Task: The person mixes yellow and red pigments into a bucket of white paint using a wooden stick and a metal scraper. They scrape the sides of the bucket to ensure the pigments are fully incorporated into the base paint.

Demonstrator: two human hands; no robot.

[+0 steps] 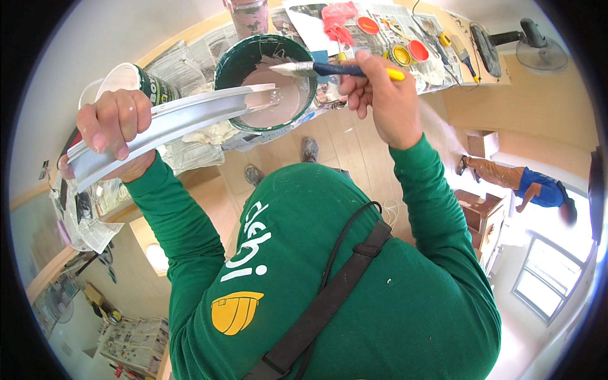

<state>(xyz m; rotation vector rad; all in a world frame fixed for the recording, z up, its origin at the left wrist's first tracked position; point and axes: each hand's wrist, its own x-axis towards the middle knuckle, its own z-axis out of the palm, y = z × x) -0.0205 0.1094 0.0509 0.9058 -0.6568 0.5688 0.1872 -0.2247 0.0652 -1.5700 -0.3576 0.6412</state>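
My left hand [115, 126] is closed around one end of a long white moulding strip [183, 119]. The strip's far end, smeared with pinkish paint, reaches over a dark green bucket [221, 68]. Pinkish-beige paint [284, 104] lies inside the bucket and coats part of its inner wall. My right hand [385, 92] grips a paintbrush [335, 69] with a dark blue and yellow handle. The brush is held level above the bucket, and its pale bristles point left over the paint. A gap separates the bristles from the strip.
A paint-stained container [248, 18] stands behind the bucket, and a white and green tub [136, 82] to its left. Red and yellow lids [400, 56], a pink cloth [337, 19] and tools lie on newspaper [437, 69]. A fan [539, 47] is at right; another person [538, 187] stands farther off.
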